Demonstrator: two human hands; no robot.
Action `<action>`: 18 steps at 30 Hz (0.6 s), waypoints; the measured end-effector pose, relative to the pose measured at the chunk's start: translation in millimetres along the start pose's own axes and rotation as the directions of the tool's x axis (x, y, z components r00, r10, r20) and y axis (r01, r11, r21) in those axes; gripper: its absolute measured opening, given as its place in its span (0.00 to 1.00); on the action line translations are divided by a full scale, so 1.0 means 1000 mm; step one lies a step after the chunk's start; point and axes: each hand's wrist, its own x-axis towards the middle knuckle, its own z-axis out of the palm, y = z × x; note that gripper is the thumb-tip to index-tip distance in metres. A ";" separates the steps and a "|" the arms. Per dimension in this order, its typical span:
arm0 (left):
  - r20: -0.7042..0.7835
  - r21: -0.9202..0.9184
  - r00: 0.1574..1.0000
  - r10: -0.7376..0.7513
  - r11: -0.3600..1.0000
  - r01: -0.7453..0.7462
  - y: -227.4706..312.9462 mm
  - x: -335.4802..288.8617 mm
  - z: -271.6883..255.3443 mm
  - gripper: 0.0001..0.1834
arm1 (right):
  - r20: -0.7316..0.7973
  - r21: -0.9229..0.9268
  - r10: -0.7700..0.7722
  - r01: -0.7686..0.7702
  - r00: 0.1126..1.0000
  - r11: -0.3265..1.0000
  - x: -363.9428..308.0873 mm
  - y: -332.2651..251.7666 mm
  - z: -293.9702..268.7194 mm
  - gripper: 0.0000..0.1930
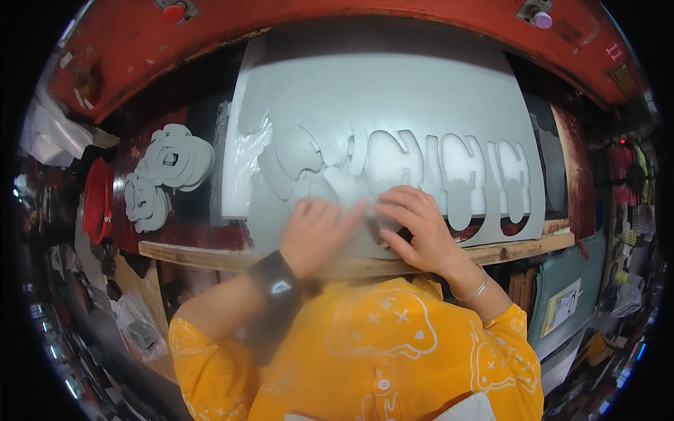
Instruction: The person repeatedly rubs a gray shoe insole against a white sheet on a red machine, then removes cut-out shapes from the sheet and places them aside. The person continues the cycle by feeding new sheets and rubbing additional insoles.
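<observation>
A thin grey sheet (393, 84) lies in front of me, with a row of shoe-sole-shaped cuts along its near part. My left hand (314, 235) is over the cut area at the left, its fingers smeared by motion; whether it holds anything cannot be made out. A dark band is on that wrist. My right hand (419, 228) rests at the sheet's near part, fingers bent and apart, thumb spread, nothing visible in its grasp. To its right, sole-shaped pieces (460, 207) sit partly shifted out of their holes. Loose curved strips and pieces (295, 151) lie beyond my left hand.
Stacked grey cut pieces (168, 165) lie at the left, near a red round object (97, 200). A wooden strip (203, 256) edges the table's near side. A red machine beam (351, 10) with a red button (173, 13) and a pale button (542, 19) spans the far side.
</observation>
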 end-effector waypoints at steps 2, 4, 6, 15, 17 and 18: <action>0.018 -0.011 0.999 -0.026 1.000 0.027 0.002 0.005 -0.001 0.36 | 0.015 0.043 -0.022 0.021 1.000 0.999 0.008 -0.004 0.003 0.19; 0.045 -0.035 0.998 -0.035 0.999 0.037 0.000 0.009 -0.009 0.37 | 0.039 0.071 -0.031 0.028 0.999 0.997 0.014 -0.007 0.003 0.19; 0.137 -0.321 0.982 -0.128 0.932 0.166 -0.008 0.010 -0.024 0.35 | -0.004 0.084 -0.049 0.049 0.999 0.995 0.017 -0.011 -0.001 0.19; 0.394 -0.919 0.895 -0.209 -0.070 0.388 -0.083 0.030 -0.068 0.32 | -0.022 0.025 -0.264 0.265 0.964 0.964 0.043 -0.021 0.053 0.22; 0.426 -0.864 0.900 -0.095 -0.339 0.373 -0.111 0.035 -0.092 0.32 | -0.029 -0.048 -0.267 0.265 0.963 0.963 0.043 -0.017 0.064 0.20; 0.336 -0.892 0.936 -0.105 -0.355 0.280 -0.121 0.037 -0.104 0.34 | -0.053 -0.061 -0.268 0.264 0.962 0.963 0.041 -0.015 0.067 0.19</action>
